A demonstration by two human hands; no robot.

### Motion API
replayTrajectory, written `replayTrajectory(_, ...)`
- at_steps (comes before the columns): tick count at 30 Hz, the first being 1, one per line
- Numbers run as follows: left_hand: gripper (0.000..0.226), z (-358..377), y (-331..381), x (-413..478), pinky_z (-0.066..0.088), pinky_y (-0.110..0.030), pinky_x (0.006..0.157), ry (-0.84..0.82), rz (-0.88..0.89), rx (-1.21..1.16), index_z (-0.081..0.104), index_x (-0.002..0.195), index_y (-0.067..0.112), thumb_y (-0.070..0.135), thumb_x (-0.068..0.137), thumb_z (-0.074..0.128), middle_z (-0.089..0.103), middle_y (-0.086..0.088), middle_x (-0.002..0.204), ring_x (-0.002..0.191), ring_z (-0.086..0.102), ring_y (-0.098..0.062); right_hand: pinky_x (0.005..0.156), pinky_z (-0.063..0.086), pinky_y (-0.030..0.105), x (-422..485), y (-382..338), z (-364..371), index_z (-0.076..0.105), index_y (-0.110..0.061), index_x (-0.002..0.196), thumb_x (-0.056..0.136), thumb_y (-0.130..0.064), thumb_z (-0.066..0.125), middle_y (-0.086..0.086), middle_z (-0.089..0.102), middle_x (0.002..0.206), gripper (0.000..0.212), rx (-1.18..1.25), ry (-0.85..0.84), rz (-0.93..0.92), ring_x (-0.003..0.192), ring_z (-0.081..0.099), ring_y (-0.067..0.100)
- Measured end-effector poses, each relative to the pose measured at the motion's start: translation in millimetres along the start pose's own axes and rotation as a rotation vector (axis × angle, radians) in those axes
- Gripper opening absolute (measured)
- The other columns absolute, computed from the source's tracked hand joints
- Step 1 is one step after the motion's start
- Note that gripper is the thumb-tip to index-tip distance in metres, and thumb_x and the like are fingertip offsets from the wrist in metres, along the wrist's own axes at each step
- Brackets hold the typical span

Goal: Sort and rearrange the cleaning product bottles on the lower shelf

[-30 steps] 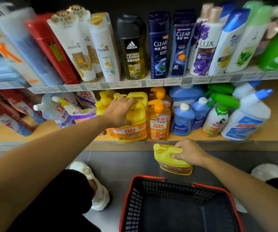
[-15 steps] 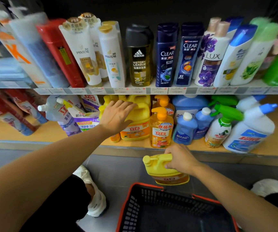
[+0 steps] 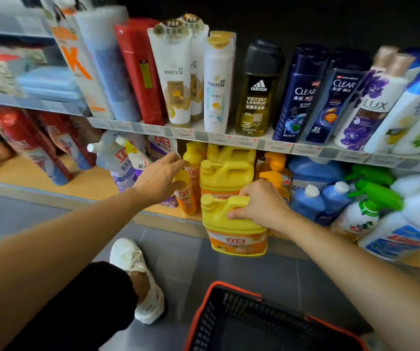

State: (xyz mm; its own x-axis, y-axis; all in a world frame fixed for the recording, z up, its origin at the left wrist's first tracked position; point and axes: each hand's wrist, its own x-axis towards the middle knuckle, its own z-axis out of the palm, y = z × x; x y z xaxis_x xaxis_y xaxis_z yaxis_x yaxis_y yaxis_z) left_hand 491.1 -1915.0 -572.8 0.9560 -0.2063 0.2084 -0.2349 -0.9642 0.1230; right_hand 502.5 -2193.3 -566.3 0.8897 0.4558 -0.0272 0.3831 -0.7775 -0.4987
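Right hand clamps the yellow jug, now risen from the basket to the lower shelf front edge; left hand leaves the shelved jug, fingers spread loose at the small orange bottle, likely making room.

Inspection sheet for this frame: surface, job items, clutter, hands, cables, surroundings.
Surface: wooden lower shelf, crowded.
Job's things: yellow jug at shelf's front edge; second yellow jug behind it; small orange bottle beside.
Clutter: blue bottles, spray bottles, refill pouches.
Hands: left hand open at small orange bottle, contact unclear; right hand grips yellow jug's handle.
Cables: nothing seen.
Surroundings: upper shelf of shampoo; basket on floor; white shoe.
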Motion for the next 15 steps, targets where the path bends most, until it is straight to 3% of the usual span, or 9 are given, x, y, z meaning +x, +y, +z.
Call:
replayTrajectory(6,0.048,-8.9,-22.6,-8.6,0.053,-0.04,0.091,-0.022,-0.016,-0.097,0.061,0.135,0.015,0.022,0.089,0.076,0.068,-0.009,0.124,0.111,0.064,-0.028,0.071,0.047,0.04,42.7,-15.8,-0.7,0.065,-0.01,0.066,0.069,-0.059,0.082,0.004,0.064,0.068,0.052,-0.027,0.064,-0.059,0.073,0.059,0.023)
replayTrajectory(11,0.04,-17.0,-30.4,-12.5,0.051,-0.039,0.088,-0.024,0.039,-0.077,0.07,0.126,0.019,0.028,0.087,0.078,0.072,-0.005,0.115,0.106,0.062,-0.024,0.067,0.033,0.033,65.1,-17.6,18.2,0.054,-0.019,0.061,0.07,-0.061,0.08,-0.006,0.054,0.066,0.05,-0.062,0.099,-0.092,0.075,0.054,0.019)
replayTrajectory(15,0.038,-19.8,-29.8,-17.0,0.051,-0.039,0.088,0.012,0.122,-0.007,0.073,0.12,0.018,0.026,0.084,0.081,0.072,-0.006,0.112,0.107,0.061,-0.026,0.066,0.035,0.032,79.7,-11.0,22.8,0.06,-0.018,0.066,0.07,-0.062,0.078,-0.002,0.059,0.072,0.048,-0.064,0.143,-0.075,0.075,0.055,0.019)
